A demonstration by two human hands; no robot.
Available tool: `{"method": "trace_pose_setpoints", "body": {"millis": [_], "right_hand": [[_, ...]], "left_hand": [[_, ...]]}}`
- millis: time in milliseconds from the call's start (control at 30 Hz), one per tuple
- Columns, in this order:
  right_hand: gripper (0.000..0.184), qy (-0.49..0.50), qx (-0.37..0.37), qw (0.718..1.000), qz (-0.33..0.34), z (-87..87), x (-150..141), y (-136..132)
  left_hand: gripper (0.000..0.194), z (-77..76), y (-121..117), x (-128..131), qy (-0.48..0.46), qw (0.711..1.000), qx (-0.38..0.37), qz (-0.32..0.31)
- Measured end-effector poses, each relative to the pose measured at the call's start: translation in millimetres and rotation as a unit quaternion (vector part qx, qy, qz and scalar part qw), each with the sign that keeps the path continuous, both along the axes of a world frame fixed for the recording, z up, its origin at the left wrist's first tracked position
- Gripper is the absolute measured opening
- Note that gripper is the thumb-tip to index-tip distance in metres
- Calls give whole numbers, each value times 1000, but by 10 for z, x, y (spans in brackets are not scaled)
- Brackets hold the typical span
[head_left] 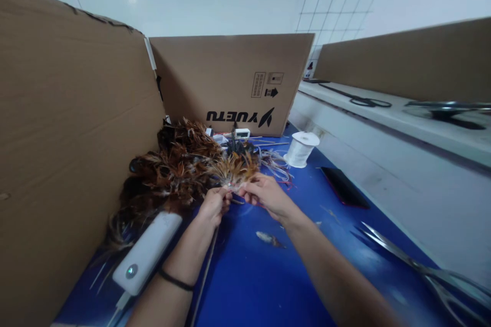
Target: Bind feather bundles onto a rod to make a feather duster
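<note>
Both hands meet over the blue table, pinching the pale quill ends of a fanned bunch of brown feathers [230,167]. My left hand [215,204] is closed on the bunch's left side, thumb and index finger pressed together. From the right, my right hand [264,194] grips the same base with its fingertips. The exact finger contact is small and partly hidden. A large heap of brown and black feathers [172,173] lies just left of and behind the hands. A white power bank [148,253] with a lit button and a cable lies beside my left forearm.
A white ribbon spool [301,150] stands at the back right, near a dark phone [344,186]. Open scissors [414,265] lie at the right edge. Cardboard walls [230,76] enclose the back and left. Loose feathers [269,239] lie on the blue table [261,286].
</note>
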State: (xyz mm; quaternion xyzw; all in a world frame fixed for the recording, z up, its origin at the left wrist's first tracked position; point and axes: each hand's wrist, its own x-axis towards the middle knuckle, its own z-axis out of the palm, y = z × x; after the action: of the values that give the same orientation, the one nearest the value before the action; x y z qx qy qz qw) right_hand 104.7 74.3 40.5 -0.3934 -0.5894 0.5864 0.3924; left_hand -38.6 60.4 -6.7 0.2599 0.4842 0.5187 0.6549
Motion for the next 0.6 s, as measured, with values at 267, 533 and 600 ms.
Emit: {"method": "trace_pose_setpoints", "body": {"millis": [267, 533, 600], "right_hand": [[17, -60, -32, 997, -33, -171, -188, 154], [18, -68, -30, 995, -64, -239, -229, 184], [21, -59, -32, 995, -78, -258, -253, 177]], "left_hand": [[26, 4, 10, 52, 5, 1000, 6, 1], [22, 43, -25, 84, 22, 1000, 19, 7], [23, 36, -27, 102, 40, 999, 25, 16]]}}
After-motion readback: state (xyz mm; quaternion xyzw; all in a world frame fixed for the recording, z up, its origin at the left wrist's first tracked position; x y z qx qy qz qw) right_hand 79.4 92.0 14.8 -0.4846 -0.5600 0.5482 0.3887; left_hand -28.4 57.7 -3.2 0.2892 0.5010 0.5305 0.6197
